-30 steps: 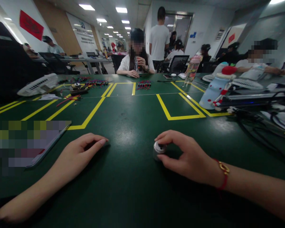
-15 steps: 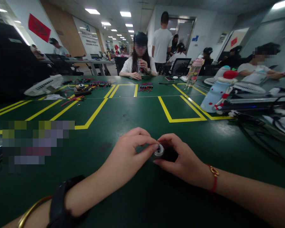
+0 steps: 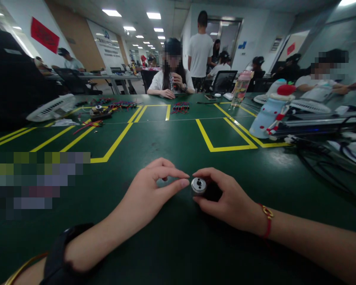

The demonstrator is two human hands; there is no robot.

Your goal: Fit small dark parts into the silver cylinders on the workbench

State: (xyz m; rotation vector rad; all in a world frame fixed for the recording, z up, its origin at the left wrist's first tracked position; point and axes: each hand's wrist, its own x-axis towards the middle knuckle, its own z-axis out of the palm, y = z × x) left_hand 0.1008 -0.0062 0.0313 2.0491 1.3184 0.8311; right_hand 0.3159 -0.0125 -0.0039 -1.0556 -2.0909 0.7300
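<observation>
Office: ceiling light panels (image 3: 153,16) and a red sign (image 3: 45,35) hang above; people sit at desks behind, and one in a white T-shirt (image 3: 200,55) stands facing away.
Green tabletop (image 3: 154,136): marked with yellow tape (image 3: 233,149) in angular outlines.
Metal cylinder (image 3: 199,187): upright on the tabletop, near the middle, its top showing a dark central hole and smaller holes.
Right hand (image 3: 230,200): thumb and fingers closed around the cylinder from the right; a red cord bracelet (image 3: 268,221) circles the wrist.
Left hand (image 3: 148,188): just left of the cylinder, thumb and index tips almost meeting; whether they pinch something tiny, I cannot tell.
Left wrist: black band (image 3: 57,253).
Far edge: red-and-blue wire bundle (image 3: 180,107), before a seated person (image 3: 157,82).
Right side: light-blue bottle (image 3: 261,122), pink-lidded clear bottle (image 3: 241,89), black cables (image 3: 307,156).
</observation>
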